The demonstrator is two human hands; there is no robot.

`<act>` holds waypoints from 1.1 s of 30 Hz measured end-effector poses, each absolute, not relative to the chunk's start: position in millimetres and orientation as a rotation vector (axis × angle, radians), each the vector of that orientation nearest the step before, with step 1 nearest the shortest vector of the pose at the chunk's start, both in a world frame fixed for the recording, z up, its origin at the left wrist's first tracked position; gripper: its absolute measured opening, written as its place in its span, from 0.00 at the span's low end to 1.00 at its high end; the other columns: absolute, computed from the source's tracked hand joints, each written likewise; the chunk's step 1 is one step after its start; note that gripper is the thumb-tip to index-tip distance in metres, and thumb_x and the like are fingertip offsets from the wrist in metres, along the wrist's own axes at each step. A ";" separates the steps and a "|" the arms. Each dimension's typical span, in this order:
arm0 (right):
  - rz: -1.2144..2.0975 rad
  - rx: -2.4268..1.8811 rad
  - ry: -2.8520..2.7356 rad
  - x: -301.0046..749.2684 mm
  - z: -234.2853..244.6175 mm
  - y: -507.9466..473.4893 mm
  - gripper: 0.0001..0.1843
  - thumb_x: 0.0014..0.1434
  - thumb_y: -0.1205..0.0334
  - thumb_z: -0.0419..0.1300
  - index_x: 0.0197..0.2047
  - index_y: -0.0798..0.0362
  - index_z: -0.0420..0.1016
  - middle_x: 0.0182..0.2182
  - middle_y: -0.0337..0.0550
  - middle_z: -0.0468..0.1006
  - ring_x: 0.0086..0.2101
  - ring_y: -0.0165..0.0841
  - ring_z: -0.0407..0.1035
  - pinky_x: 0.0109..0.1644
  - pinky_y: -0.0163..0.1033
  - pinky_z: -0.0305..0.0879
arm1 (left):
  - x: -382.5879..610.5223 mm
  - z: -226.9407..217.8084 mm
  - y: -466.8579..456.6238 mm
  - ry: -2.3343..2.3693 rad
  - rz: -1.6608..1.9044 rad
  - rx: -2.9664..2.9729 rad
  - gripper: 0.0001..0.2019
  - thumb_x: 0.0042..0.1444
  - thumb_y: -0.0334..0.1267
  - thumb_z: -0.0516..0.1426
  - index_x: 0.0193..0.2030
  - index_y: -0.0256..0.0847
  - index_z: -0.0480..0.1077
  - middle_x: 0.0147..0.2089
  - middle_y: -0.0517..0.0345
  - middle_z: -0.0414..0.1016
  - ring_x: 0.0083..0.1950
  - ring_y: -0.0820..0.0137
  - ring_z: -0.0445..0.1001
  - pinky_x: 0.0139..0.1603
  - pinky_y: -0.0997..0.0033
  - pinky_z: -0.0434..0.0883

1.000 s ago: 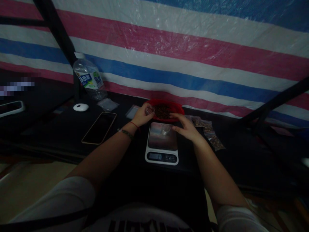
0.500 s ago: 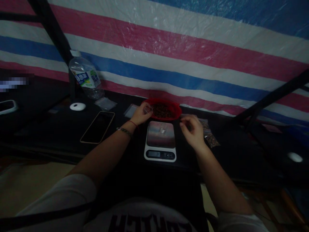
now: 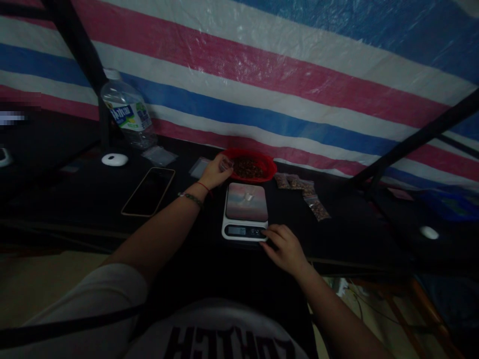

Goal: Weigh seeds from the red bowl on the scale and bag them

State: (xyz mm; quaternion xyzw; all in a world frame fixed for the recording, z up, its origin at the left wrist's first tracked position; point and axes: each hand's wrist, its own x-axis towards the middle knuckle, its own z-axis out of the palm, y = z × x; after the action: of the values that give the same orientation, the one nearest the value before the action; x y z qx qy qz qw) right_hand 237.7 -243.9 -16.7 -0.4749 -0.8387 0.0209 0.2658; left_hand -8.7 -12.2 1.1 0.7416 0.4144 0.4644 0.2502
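Note:
A white digital kitchen scale (image 3: 245, 212) with a shiny plate sits on the black table (image 3: 93, 219); a small clear object (image 3: 248, 197) lies on the plate. My right hand (image 3: 285, 247) rests at the scale's front right corner, a fingertip touching the button panel beside the display. Behind the scale stands a red bowl (image 3: 262, 162) of brown bits. My left hand (image 3: 214, 171) is curled at the bowl's left rim, holding something small and clear that I cannot make out.
A phone (image 3: 148, 191) lies face up left of the scale. A water bottle (image 3: 128, 117), a white puck (image 3: 114, 159) and clear bags (image 3: 159, 156) sit further left. Small filled bags (image 3: 305, 195) lie right of the bowl. A striped tarp hangs behind.
My right hand left the scale plate, lifted near the filled bags, then came down to the scale's front right corner. My left hand stayed at the bowl.

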 end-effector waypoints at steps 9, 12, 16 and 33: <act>-0.089 -1.248 -2.312 237.4 -21.7 -244.9 0.15 0.58 0.61 0.60 0.49 0.53 0.72 0.45 0.49 0.77 0.42 0.37 0.70 0.46 0.46 0.69 | -9.6 -0.4 -9.9 1.137 1.269 2.002 0.11 0.48 0.38 0.57 0.39 0.39 0.65 0.35 0.59 0.72 0.35 0.72 0.70 0.39 0.70 0.67; -0.109 -1.245 -2.307 238.1 -22.9 -244.6 0.15 0.58 0.60 0.61 0.49 0.53 0.72 0.44 0.49 0.77 0.41 0.37 0.70 0.44 0.45 0.69 | -9.9 0.3 -10.2 1.134 1.270 2.005 0.11 0.48 0.39 0.57 0.38 0.39 0.64 0.35 0.59 0.73 0.35 0.71 0.70 0.39 0.70 0.67; -0.083 -1.242 -2.298 238.3 -22.3 -243.5 0.15 0.58 0.60 0.61 0.48 0.53 0.73 0.43 0.49 0.77 0.42 0.37 0.70 0.44 0.45 0.69 | -9.9 1.7 -10.5 1.153 1.252 2.019 0.11 0.48 0.39 0.57 0.39 0.39 0.65 0.35 0.59 0.73 0.35 0.71 0.71 0.38 0.70 0.67; 0.257 -1.235 -2.080 245.1 -15.8 -242.5 0.15 0.57 0.62 0.60 0.49 0.50 0.71 0.44 0.48 0.74 0.45 0.37 0.69 0.48 0.44 0.69 | -13.0 0.9 -9.4 1.192 1.266 1.997 0.12 0.48 0.40 0.57 0.39 0.40 0.65 0.35 0.59 0.73 0.35 0.70 0.71 0.39 0.71 0.68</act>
State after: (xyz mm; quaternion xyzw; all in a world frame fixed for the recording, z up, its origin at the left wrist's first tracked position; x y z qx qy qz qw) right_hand 245.1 -242.5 -15.8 -0.4760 -0.8020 0.0990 0.3471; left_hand -13.0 -9.4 0.9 0.7312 0.4366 0.4637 0.2443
